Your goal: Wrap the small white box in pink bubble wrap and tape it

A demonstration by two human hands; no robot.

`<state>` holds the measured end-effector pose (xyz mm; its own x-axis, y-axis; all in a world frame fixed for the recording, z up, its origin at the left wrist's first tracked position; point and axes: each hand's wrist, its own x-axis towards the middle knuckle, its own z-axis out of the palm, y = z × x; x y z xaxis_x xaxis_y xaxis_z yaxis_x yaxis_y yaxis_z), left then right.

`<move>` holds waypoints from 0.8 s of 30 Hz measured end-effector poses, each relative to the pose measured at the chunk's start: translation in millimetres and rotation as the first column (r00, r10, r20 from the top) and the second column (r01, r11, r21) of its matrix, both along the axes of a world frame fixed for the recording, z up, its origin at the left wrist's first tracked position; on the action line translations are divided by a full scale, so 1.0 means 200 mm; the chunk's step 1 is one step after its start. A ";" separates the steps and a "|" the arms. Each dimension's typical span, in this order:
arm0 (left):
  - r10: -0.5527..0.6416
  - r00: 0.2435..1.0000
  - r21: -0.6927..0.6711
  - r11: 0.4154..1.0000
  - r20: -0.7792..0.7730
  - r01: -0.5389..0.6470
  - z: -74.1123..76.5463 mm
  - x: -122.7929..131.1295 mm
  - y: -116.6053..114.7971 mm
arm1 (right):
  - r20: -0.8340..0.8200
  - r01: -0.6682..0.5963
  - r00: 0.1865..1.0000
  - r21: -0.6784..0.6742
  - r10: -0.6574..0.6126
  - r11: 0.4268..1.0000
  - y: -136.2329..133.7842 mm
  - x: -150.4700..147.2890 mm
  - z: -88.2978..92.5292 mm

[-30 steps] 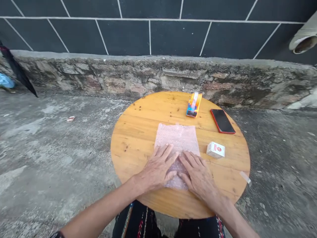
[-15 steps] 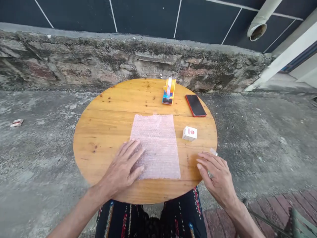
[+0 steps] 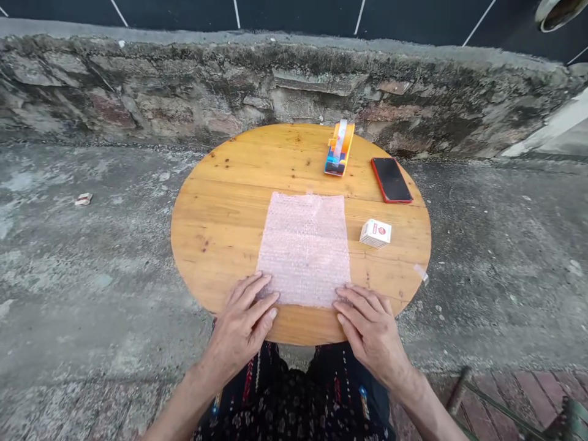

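Observation:
A sheet of pinkish bubble wrap (image 3: 305,248) lies flat on the round wooden table (image 3: 215,214). My left hand (image 3: 248,312) rests on its near left corner, fingers stretched out. At the near right corner lies my right hand (image 3: 367,315), its fingers also extended and touching the sheet's edge. To the right of the wrap stands a small white box (image 3: 375,234) with red print. A short strip of clear tape (image 3: 421,274) hangs off the table's right edge, beyond my right hand.
A yellow and blue tape dispenser (image 3: 339,150) stands at the back of the table. Right of it lies a phone in a red case (image 3: 391,180). Behind the table runs a low stone wall (image 3: 184,98). A crumpled packet (image 3: 84,199) lies on the concrete floor.
My right hand has moved left from the table's right edge to the wrap's near right corner. My left hand has slid down to the near left corner. The view has shifted.

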<state>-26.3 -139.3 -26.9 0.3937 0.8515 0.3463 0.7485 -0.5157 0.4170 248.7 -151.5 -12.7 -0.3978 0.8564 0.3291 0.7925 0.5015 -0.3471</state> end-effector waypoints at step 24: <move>-0.037 0.993 0.234 0.972 0.115 0.009 -0.12 -0.02 0.03 | -0.208 0.433 0.887 0.062 -0.413 0.899 0.22 0.24 0.11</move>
<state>-31.3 -133.4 -50.8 0.3569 0.7330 0.5791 0.6876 -0.6257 0.3683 296.4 -108.4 9.2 0.0709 0.8865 0.4573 0.8641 0.1745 -0.4721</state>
